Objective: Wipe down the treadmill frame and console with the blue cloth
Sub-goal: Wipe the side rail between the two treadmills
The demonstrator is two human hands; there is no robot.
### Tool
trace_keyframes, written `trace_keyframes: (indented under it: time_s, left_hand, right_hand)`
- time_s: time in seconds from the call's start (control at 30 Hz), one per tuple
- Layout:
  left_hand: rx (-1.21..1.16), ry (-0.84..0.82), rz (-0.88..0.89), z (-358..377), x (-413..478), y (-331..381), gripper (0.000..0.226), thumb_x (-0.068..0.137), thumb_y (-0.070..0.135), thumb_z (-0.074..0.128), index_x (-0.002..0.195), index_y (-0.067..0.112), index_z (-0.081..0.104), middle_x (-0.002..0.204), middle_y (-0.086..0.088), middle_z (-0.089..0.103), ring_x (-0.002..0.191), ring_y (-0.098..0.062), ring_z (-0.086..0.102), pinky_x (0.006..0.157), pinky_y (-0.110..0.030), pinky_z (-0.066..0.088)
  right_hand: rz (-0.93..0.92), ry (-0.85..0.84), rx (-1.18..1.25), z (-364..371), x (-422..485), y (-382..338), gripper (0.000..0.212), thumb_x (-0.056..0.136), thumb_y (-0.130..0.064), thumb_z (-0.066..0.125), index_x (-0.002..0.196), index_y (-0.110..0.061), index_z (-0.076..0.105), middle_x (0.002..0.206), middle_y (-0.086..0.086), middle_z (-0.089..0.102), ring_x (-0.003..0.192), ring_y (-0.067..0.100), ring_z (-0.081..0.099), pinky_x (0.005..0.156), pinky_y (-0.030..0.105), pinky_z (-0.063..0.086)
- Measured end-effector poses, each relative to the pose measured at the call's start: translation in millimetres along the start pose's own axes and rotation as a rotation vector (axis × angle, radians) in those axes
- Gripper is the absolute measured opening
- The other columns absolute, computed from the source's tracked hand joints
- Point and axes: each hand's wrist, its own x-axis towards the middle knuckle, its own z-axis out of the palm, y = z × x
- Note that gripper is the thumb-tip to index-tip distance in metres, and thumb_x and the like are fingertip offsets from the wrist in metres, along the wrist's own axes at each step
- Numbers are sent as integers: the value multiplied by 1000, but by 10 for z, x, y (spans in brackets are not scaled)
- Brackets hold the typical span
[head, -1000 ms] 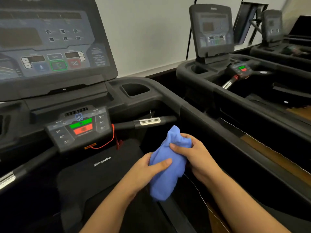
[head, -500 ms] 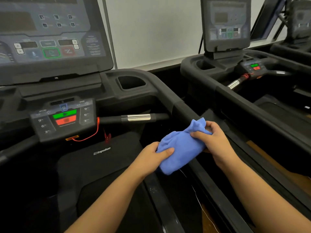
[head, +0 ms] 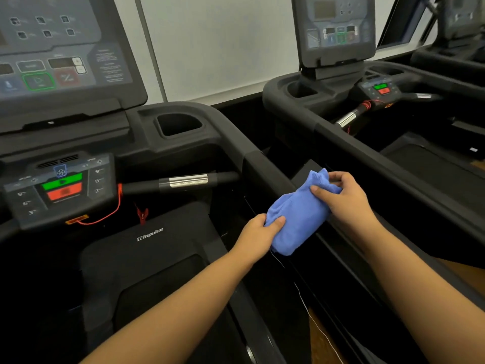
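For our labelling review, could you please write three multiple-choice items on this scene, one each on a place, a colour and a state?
1. Where is the blue cloth?
A. On the big console screen.
B. At the near treadmill's right side rail.
C. In the cup holder.

2. What colour is the button just below the green button on the small lower panel?
A. Red.
B. Yellow.
C. White.

3. How is the blue cloth held?
A. By one hand only.
B. By both hands.
C. By neither; it lies loose.

Answers:
1 B, the cloth is held right at that rail.
2 A, the red button sits directly under the green one.
3 B, the left hand grips its lower end and the right hand pinches its upper end.
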Motion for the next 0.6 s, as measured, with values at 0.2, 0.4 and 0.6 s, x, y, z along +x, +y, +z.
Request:
trace_keyframes:
  time_s: [0.2, 0.4, 0.6]
  left_hand:
    - [12, 7, 4, 132, 178, -22, 30, 92, 41, 56, 82, 13, 54, 79, -2, 61, 67, -9, 59, 55, -14, 47]
    - [70, 24, -36, 79, 187, -101, 42, 89, 47, 58, 101, 7, 60, 82, 3, 64, 65, -4, 60, 52, -7, 43]
    - [158, 36, 8, 53, 158, -90, 44, 91, 38, 59, 123, 11, 49, 108, -1, 62, 85, -5, 58, 65, -10, 42]
  right_hand:
    - [93, 11, 8, -79, 182, 205, 41, 82, -25, 70, 117, -18, 50, 107, 3, 63, 92, 16, 65, 79, 35, 56]
    - [158, 16, -267, -44, 205, 301, 55, 85, -33, 65, 130, -14, 43, 132, 11, 48, 116, 26, 50, 89, 35, 46]
    - [-249, -78, -512, -17, 115, 212, 27, 90, -4, 53, 111, -13, 67, 126, 5, 58, 115, 21, 54, 90, 23, 41]
